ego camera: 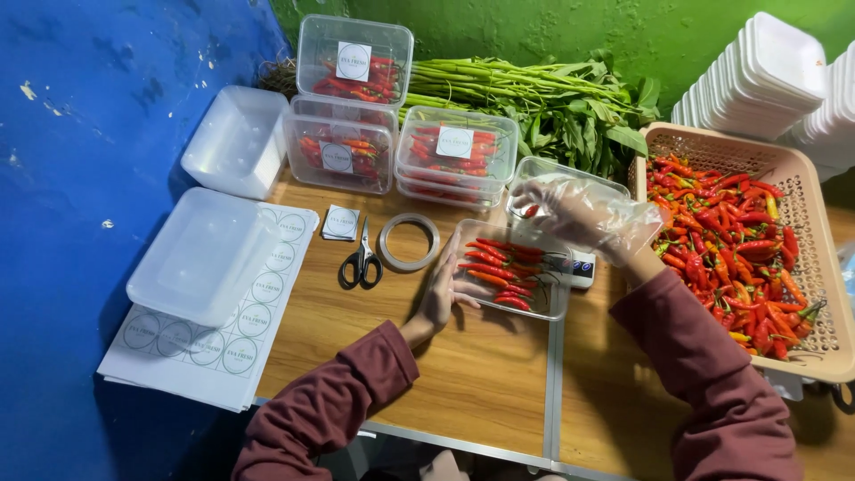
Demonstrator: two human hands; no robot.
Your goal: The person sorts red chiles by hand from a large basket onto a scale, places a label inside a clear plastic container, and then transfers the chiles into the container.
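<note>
- The table [481,374], of pale wood, carries everything; by the look of it the step in hand is filling a clear tray with chillies on a small scale, and the next move would call for a light, careful drop so that the tray does not shift;
- A tan basket [806,178] at the right holds a heap of red and orange chillies [730,240], just beside the person's right arm;
- A bundle of leafy greens [552,102] lies at the back, against the green wall;
- Stacked white foam trays [766,76] stand in the far right corner;
- Four lidded clear boxes [456,151] with round labels hold packed chillies; empty boxes [236,138] sit upturned at the left, one on a sheet of round stickers [205,352];
- The clear tray [509,272] sits mid-table on the scale [583,267], part filled with chillies lying side by side;
- The right hand [570,212], in a loose plastic glove, hovers over the tray's far edge, fingers curled around one chilli;
- The left hand [443,289], bare and flat, steadies the tray's near side;
- Scissors [361,263] and a tape roll [409,241] lie just left.
</note>
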